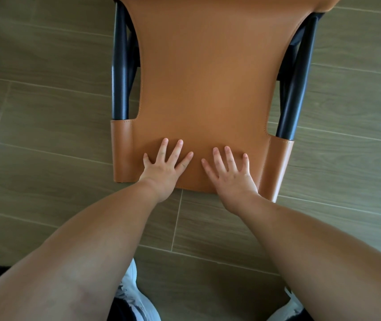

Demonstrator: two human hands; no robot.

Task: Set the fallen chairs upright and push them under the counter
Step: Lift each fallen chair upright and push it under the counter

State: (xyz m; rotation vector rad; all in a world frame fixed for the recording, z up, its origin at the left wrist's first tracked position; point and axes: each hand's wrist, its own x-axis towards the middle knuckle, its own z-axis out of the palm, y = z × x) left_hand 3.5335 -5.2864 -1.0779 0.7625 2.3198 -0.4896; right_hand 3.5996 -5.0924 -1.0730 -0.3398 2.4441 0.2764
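A chair (205, 72) with a tan leather back and black metal frame fills the upper middle of the head view, seen from above, its backrest facing me. My left hand (165, 164) lies flat on the lower part of the leather back, fingers spread and straight. My right hand (230, 172) rests flat beside it, a little to the right, fingers also spread. Both palms sit near the back's nearest edge. Black frame tubes (120, 66) run along both sides. The chair's seat and legs are hidden from view.
Grey-brown wood-look floor tiles (46, 112) spread all around the chair. My white shoes (136, 300) show at the bottom edge, one on each side, directly below my arms.
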